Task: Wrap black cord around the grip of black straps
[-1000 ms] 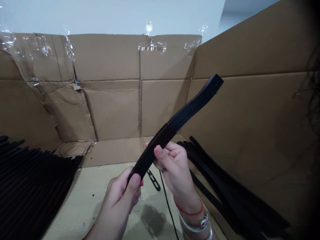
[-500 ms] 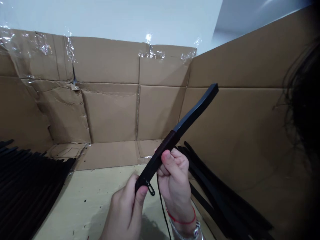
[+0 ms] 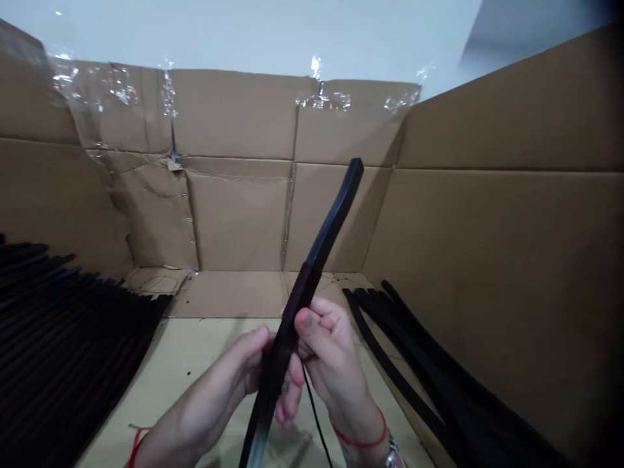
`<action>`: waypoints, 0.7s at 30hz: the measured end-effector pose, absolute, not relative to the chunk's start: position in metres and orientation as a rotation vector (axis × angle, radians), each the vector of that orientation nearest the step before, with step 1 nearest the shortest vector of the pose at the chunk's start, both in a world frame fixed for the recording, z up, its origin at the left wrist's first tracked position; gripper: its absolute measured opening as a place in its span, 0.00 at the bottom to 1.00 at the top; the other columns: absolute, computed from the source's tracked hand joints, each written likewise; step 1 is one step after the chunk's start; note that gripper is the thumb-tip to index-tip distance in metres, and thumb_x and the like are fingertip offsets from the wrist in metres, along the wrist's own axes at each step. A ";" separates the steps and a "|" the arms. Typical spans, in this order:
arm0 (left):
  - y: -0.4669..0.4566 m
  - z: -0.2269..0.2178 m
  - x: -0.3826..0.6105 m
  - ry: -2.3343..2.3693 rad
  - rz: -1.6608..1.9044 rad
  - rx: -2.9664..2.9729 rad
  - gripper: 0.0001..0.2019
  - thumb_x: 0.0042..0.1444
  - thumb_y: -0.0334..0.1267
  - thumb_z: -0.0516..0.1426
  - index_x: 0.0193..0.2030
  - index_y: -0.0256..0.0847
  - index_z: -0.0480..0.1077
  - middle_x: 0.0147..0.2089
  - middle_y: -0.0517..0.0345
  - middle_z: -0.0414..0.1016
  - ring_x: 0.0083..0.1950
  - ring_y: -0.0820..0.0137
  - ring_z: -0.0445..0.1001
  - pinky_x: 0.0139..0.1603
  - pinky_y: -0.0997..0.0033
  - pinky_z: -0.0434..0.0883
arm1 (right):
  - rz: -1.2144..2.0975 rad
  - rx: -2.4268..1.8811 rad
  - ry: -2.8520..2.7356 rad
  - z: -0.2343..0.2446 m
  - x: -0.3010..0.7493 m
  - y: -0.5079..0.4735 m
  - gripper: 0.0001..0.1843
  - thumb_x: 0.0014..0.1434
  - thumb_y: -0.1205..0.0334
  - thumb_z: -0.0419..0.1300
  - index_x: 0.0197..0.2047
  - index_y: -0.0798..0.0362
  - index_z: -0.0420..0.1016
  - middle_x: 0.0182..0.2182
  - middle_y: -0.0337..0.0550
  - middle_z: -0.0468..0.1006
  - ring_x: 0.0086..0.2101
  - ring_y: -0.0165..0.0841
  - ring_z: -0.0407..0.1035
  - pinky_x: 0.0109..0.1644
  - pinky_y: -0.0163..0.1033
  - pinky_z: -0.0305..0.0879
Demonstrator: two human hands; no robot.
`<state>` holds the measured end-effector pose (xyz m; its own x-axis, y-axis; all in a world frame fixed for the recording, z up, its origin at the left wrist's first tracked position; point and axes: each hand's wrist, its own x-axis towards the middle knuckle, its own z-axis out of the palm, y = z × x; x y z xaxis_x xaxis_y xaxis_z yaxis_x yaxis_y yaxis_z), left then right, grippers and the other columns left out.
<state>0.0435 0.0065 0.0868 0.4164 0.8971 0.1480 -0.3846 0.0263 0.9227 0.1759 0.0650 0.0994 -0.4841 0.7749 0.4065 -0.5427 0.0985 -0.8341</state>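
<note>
- Above the board (image 3: 195, 370), a black strip (image 3: 327, 227) tilts between both hands.
- Left hand (image 3: 227, 370): fingers closed around it (probably; partly hidden).
- Right hand (image 3: 331, 351): fingers pinching it, just higher.
- Stacked strips (image 3: 63, 312) lie left.

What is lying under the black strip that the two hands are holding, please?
Under the black strip, a thin black cord runs down over the pale board. The left hand and right hand cover whatever lies directly beneath their grip.
</note>
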 end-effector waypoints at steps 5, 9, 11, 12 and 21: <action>0.015 0.084 0.044 0.614 1.199 0.971 0.22 0.58 0.55 0.56 0.30 0.33 0.66 0.25 0.62 0.60 0.22 0.82 0.53 0.22 0.81 0.52 | 1.573 -0.232 -1.460 0.095 0.171 0.071 0.15 0.53 0.54 0.70 0.32 0.58 0.77 0.20 0.39 0.74 0.17 0.25 0.69 0.19 0.26 0.62; 0.021 0.081 0.051 0.655 1.247 0.954 0.26 0.54 0.59 0.58 0.25 0.35 0.60 0.20 0.68 0.51 0.19 0.84 0.44 0.19 0.81 0.42 | 1.520 -0.252 -1.457 0.096 0.170 0.071 0.14 0.51 0.55 0.70 0.31 0.58 0.79 0.21 0.40 0.75 0.18 0.24 0.68 0.19 0.26 0.60; 0.023 0.078 0.053 0.666 1.274 0.960 0.28 0.52 0.63 0.58 0.23 0.36 0.58 0.18 0.69 0.48 0.19 0.83 0.43 0.18 0.81 0.41 | 1.514 -0.285 -1.461 0.097 0.171 0.070 0.15 0.50 0.54 0.71 0.33 0.58 0.79 0.23 0.42 0.77 0.18 0.24 0.67 0.18 0.26 0.60; 0.024 0.076 0.054 0.669 1.274 0.966 0.29 0.52 0.64 0.57 0.23 0.37 0.58 0.18 0.70 0.47 0.18 0.83 0.42 0.18 0.81 0.40 | 1.523 -0.304 -1.468 0.098 0.171 0.070 0.16 0.49 0.54 0.72 0.34 0.58 0.79 0.25 0.43 0.78 0.19 0.25 0.68 0.18 0.27 0.61; 0.025 0.077 0.044 0.705 1.162 1.106 0.31 0.60 0.64 0.49 0.26 0.34 0.65 0.17 0.66 0.53 0.18 0.81 0.51 0.20 0.81 0.51 | 1.487 -0.357 -1.497 0.102 0.173 0.071 0.16 0.50 0.53 0.71 0.31 0.58 0.77 0.19 0.40 0.75 0.17 0.27 0.68 0.19 0.30 0.61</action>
